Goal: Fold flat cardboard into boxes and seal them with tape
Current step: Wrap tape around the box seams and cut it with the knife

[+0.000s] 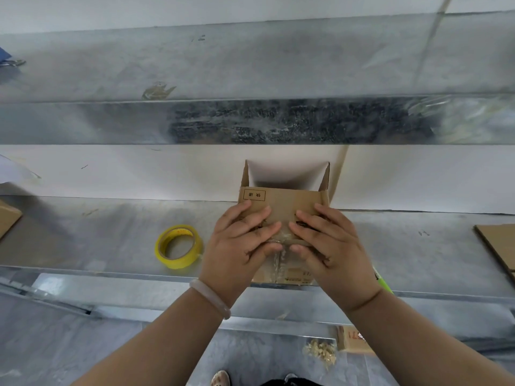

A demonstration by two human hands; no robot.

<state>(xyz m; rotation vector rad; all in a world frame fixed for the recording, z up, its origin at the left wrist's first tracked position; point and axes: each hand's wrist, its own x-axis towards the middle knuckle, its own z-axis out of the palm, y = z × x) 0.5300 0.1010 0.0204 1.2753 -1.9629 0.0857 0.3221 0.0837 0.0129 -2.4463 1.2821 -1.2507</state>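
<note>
Box: a small cardboard box (281, 203) lies on its side at the near edge of a metal workbench (111, 232), its open end facing away.
Left hand (241, 243): fingers straight, pressing flat on the box.
Right hand (327, 242): likewise flat, smoothing clear tape (280, 256).
Tape roll (178, 246): yellow, just left of the hands.

The left forearm (156, 338) and right forearm (418, 338) reach in bare from the near edge, converging toward the middle. The left grip (242, 243) and right grip (326, 243) lie palm-down side by side. Their fingers are straight and angled inward with tips close together, possibly touching, though it blurs there.
</note>
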